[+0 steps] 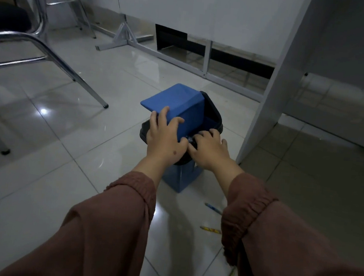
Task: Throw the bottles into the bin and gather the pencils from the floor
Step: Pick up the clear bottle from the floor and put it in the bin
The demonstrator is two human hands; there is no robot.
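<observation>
Floor (68,172): glossy pale tiles with thin grout lines. Standing on it: blue bin (182,177) at centre, chrome chair legs (72,75) at left, a white frame stand (123,38) behind, a white desk panel (264,114) at right. Lying loose near the bin: blue pencil (213,208) and yellow pencil (210,229), apart.

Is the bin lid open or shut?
Open: the left hand holds the blue lid tilted up, and the bin mouth shows beneath it.

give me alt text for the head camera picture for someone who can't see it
Two hands in brown sleeves work at a blue bin on a tiled floor: the left hand tilts its lid open, the right hand reaches into the opening. Two pencils lie nearby.
</observation>
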